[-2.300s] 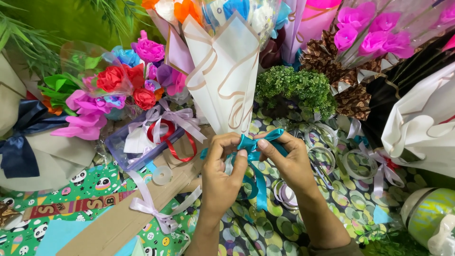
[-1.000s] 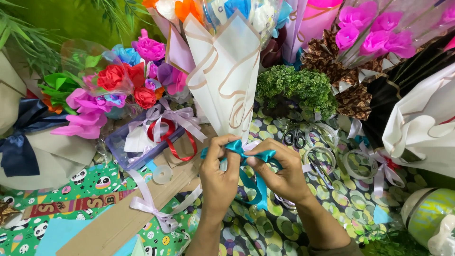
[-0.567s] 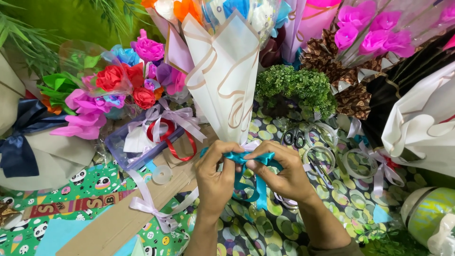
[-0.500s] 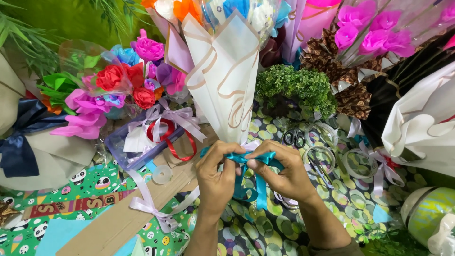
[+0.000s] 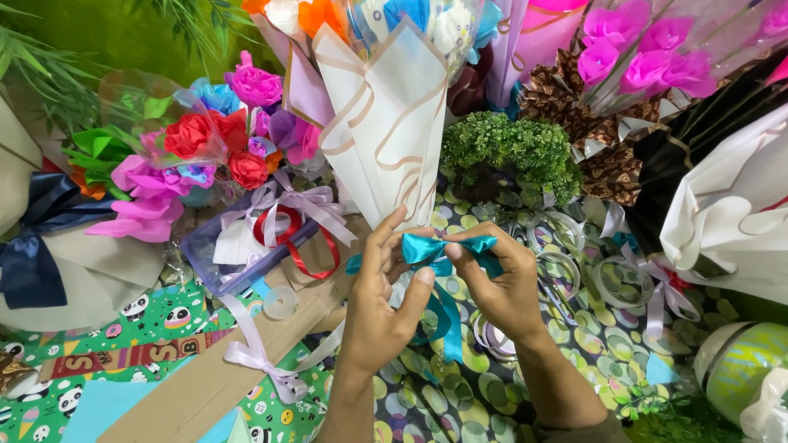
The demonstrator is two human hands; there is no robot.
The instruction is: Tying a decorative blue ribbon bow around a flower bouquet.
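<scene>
Both my hands work a shiny teal ribbon at the base of a cream paper bouquet cone. My left hand pinches one loop of the ribbon, thumb and forefinger up. On the other side, my right hand grips the second loop. The ribbon's tails hang down between my wrists. Orange, white and blue flowers fill the top of the cone.
A bouquet of red, pink and purple paper flowers lies at left beside a clear box with ribbons. A green bush, pine cones, ribbon rolls, a lilac ribbon bow and patterned wrapping paper surround my hands.
My hands have drawn the teal loops closer together and then lifted them slightly, pulling them apart; the left fingers have opened upward around the ribbon.
</scene>
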